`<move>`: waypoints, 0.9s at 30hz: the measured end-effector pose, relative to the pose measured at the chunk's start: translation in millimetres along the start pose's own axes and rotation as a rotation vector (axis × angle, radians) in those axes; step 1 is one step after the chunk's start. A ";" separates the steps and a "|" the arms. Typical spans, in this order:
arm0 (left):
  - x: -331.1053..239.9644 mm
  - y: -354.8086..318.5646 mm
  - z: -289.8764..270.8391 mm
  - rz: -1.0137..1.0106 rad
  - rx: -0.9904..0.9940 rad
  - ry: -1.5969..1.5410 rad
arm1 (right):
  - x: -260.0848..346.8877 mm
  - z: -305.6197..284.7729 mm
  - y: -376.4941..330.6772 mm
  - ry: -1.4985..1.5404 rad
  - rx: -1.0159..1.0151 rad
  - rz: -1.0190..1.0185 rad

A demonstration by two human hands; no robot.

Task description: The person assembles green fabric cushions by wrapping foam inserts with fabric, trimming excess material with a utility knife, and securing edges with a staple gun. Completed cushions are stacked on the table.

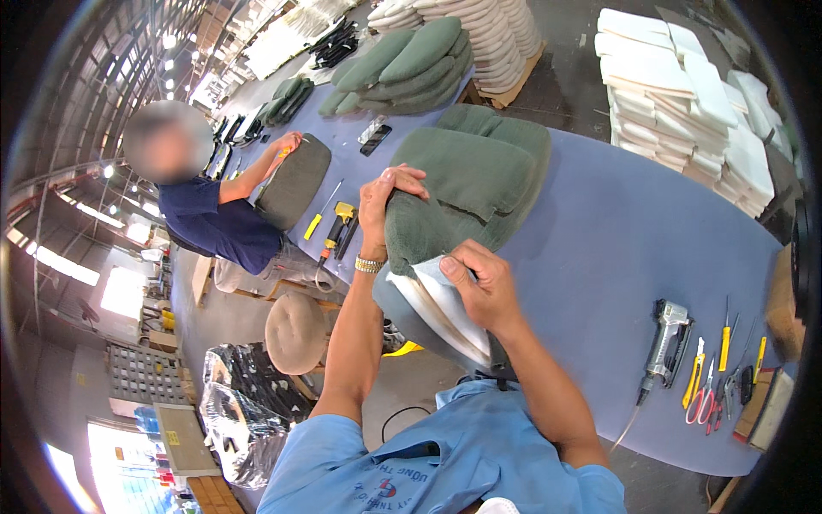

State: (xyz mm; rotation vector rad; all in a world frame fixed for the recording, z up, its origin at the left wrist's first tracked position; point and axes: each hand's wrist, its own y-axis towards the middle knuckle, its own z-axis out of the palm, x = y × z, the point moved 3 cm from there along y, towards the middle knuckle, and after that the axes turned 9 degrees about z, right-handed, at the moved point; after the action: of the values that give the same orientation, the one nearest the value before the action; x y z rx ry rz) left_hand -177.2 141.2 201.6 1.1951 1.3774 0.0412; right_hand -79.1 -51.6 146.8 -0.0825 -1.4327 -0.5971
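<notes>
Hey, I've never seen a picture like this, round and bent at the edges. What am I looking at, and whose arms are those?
It comes from a fisheye camera on a worker's head, looking down, so the arms are the wearer's own. The left hand grips the top of a green fabric seat cushion cover; the right hand presses the white foam pad at its open end. On the blue padded worktable lie a grey staple gun, red-handled scissors and yellow-handled screwdrivers. Another person works opposite.

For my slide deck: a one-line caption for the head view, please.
Both hands, left hand and right hand, pull a green cover over white foam.
</notes>
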 end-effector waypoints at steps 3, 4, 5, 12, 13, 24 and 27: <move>1.4 -7.4 26.4 -0.082 -0.140 -0.078 | -6.5 3.1 -3.0 0.067 -0.049 -0.046; 1.0 -14.8 39.5 -0.129 -0.215 -0.116 | -10.4 -0.4 -3.6 0.061 -0.055 -0.039; 2.0 -24.1 51.5 -0.165 -0.233 -0.137 | -14.0 -3.7 -3.8 0.054 -0.062 -0.033; 20.1 -227.3 84.0 -0.588 -0.029 -0.006 | -34.2 -39.3 -11.0 0.202 -0.265 0.075; 7.0 -247.1 90.5 -0.558 0.025 -0.044 | -39.9 -48.8 -11.1 0.240 -0.325 0.108; 54.0 -340.6 124.1 -0.728 -0.099 0.153 | -43.4 -141.3 -9.3 0.362 -0.640 0.307; 67.5 -308.8 117.7 -0.635 -0.168 0.163 | -59.7 -187.7 -15.2 0.270 -0.749 0.374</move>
State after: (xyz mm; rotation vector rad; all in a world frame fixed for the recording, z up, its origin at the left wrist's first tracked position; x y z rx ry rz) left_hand -254.0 -30.5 -78.4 0.5873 1.8061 -0.1951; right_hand 82.4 -119.9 55.7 -0.8126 -0.8417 -0.7688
